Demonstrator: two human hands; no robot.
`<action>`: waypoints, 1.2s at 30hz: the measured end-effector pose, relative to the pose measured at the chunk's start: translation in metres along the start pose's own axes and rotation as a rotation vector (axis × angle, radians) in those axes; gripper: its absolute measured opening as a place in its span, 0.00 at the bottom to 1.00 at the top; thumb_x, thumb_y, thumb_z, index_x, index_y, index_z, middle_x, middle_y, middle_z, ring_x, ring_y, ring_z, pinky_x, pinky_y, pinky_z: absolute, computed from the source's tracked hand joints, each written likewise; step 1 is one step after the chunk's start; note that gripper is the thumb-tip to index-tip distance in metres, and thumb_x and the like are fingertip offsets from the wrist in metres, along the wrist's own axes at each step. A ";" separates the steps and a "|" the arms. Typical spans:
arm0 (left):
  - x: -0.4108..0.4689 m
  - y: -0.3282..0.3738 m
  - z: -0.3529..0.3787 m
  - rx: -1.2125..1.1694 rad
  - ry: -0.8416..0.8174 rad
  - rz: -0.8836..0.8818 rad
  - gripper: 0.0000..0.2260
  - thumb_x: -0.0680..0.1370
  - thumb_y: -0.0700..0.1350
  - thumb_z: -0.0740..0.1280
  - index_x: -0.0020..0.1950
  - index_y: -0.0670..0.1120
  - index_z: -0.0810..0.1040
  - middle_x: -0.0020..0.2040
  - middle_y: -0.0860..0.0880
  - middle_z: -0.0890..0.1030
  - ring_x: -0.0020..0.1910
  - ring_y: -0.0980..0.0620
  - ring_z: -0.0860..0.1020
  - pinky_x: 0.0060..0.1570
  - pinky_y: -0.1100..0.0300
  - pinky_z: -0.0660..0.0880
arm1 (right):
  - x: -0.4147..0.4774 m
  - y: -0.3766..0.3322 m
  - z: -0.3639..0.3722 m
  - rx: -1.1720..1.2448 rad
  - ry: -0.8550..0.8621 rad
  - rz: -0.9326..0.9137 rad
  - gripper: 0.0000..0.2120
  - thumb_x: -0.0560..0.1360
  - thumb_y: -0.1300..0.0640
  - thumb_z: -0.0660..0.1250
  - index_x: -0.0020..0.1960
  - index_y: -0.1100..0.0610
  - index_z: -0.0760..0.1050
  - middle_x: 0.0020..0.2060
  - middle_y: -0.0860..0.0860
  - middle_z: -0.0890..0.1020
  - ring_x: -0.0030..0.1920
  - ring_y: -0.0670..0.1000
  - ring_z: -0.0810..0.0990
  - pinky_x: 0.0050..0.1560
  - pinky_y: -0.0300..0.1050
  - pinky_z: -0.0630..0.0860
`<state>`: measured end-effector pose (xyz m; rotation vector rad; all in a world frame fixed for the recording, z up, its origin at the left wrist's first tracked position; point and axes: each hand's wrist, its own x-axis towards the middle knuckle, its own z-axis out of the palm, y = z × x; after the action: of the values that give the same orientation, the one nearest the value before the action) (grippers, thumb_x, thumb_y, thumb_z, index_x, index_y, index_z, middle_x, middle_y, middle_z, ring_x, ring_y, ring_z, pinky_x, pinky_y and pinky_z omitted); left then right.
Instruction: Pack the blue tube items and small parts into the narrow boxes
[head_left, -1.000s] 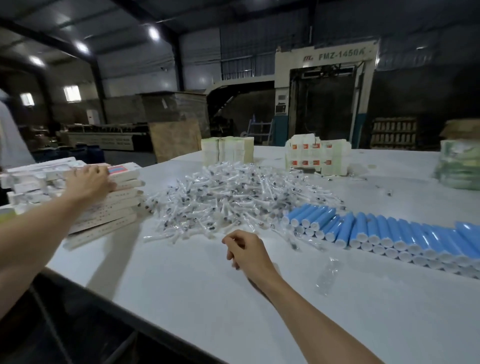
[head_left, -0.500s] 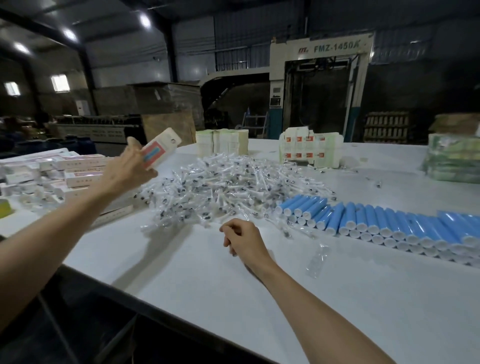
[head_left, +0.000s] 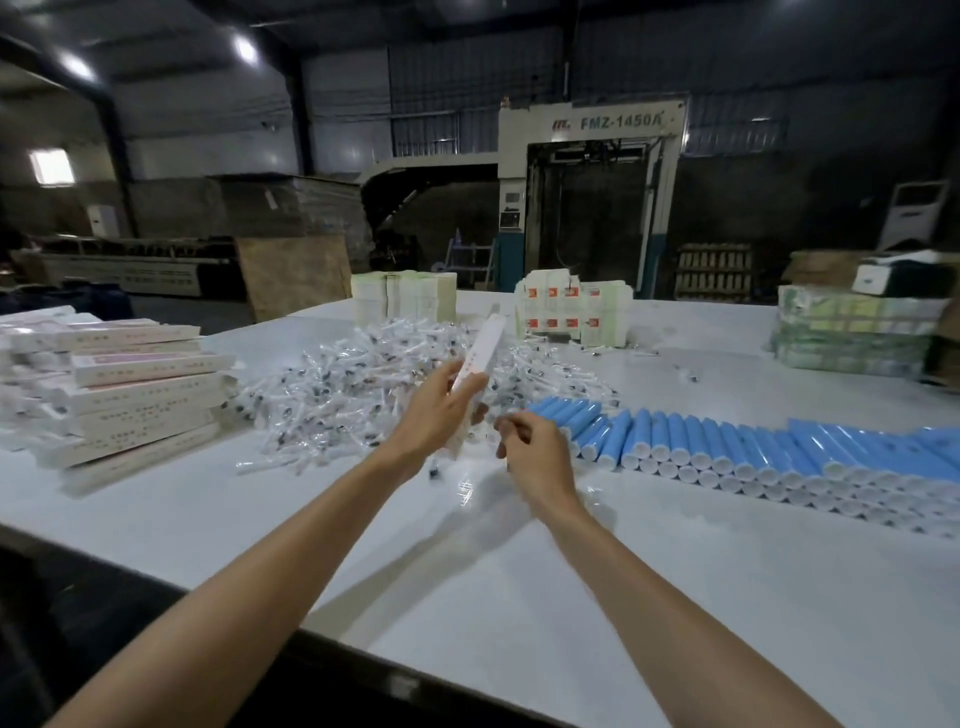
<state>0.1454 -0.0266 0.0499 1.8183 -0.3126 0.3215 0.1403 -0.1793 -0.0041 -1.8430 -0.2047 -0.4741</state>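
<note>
My left hand (head_left: 441, 413) grips a narrow white box (head_left: 483, 351), held almost upright over the middle of the table. My right hand (head_left: 535, 449) hovers just right of the box's lower end with fingers curled; whether it holds something small is unclear. A long row of blue tubes with white caps (head_left: 727, 447) lies on the table to the right. A heap of small clear-wrapped parts (head_left: 363, 395) spreads behind the hands. A stack of narrow white boxes (head_left: 119, 384) sits at the left.
The white table (head_left: 623, 597) has its dark front edge close below my arms. Upright bundles of flat cartons (head_left: 405, 296) and red-marked cartons (head_left: 571, 312) stand at the back. Wrapped green packs (head_left: 852, 332) sit at the far right.
My left hand has carried one narrow box from the left stack across to the centre. My right hand lifted slightly and moved toward the box.
</note>
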 end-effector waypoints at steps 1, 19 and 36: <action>-0.001 0.000 0.010 -0.024 -0.014 -0.001 0.16 0.87 0.51 0.64 0.72 0.46 0.75 0.57 0.47 0.84 0.41 0.56 0.86 0.36 0.64 0.80 | 0.004 0.004 -0.013 -0.040 0.016 -0.016 0.11 0.83 0.56 0.65 0.44 0.48 0.81 0.33 0.48 0.83 0.33 0.45 0.80 0.40 0.48 0.78; -0.019 -0.031 0.088 -0.562 -0.182 -0.220 0.14 0.82 0.48 0.73 0.66 0.44 0.81 0.57 0.40 0.87 0.54 0.41 0.87 0.54 0.46 0.85 | 0.038 0.051 -0.096 -0.310 0.279 0.118 0.09 0.83 0.58 0.64 0.45 0.55 0.78 0.37 0.48 0.82 0.40 0.55 0.81 0.39 0.47 0.75; -0.017 -0.020 0.067 -0.564 -0.287 0.002 0.42 0.74 0.47 0.82 0.77 0.68 0.61 0.62 0.44 0.85 0.57 0.41 0.87 0.50 0.51 0.84 | 0.114 0.037 -0.075 -0.194 -0.036 0.506 0.13 0.86 0.59 0.54 0.48 0.62 0.72 0.54 0.68 0.81 0.51 0.63 0.79 0.57 0.63 0.77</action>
<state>0.1409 -0.0856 0.0081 1.3018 -0.5451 -0.0342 0.2407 -0.2727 0.0306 -2.0044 0.2912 -0.1085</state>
